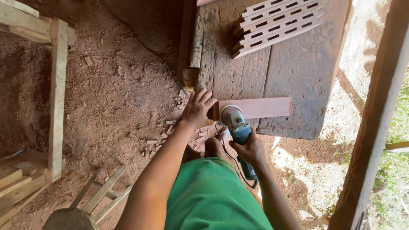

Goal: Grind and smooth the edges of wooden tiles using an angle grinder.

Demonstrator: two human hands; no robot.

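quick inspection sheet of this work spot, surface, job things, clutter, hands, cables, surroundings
surface: worn plank workbench, dusty.
job's things: reddish wood board flat at the bench's near edge; angle grinder at its left end.
clutter: stack of slotted wood pieces at the far end; wood offcuts on the dirt floor.
grippers: left hand pressed flat by the board's end; right hand in a closed grip on the grinder.
cables: black cord trailing from the grinder.
surroundings: timber frame left, stool, post right.
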